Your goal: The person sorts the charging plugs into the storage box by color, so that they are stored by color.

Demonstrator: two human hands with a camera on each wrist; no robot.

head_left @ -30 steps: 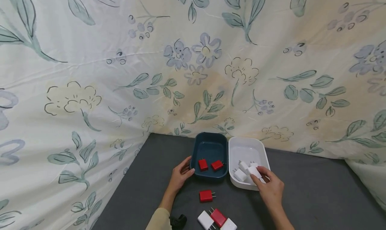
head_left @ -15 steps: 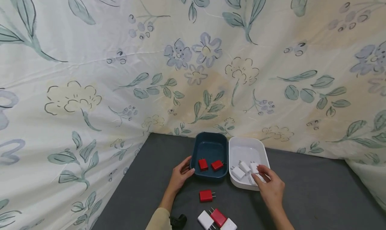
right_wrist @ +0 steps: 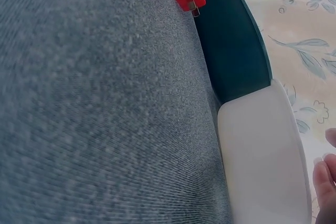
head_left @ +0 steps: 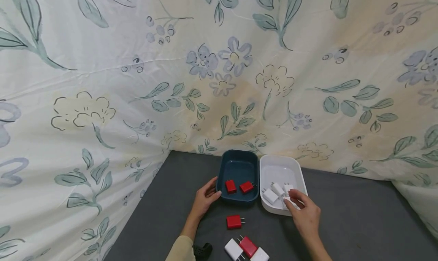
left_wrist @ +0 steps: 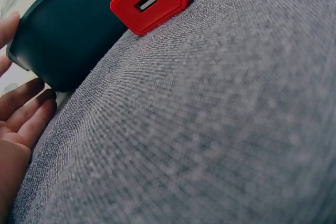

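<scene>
My left hand rests against the left side of a dark blue tray, fingers at its rim and outer wall. Two red plug chargers lie inside that tray. Over the near right corner of the white tray, my right hand hovers with thumb and forefinger apart. White plug chargers lie in a group in this tray, partly hidden behind the right fingers. In the right wrist view, the right fingertips show above the white tray's rim with nothing between them.
In front of the trays, a red charger lies on the dark grey cloth. Nearer still are another red charger and two white chargers. A floral curtain hangs behind the trays. A black object sits by the left sleeve.
My right hand has let go of a white charger in the white tray, and its fingers have shifted slightly left and down. The left hand stays at the blue tray.
</scene>
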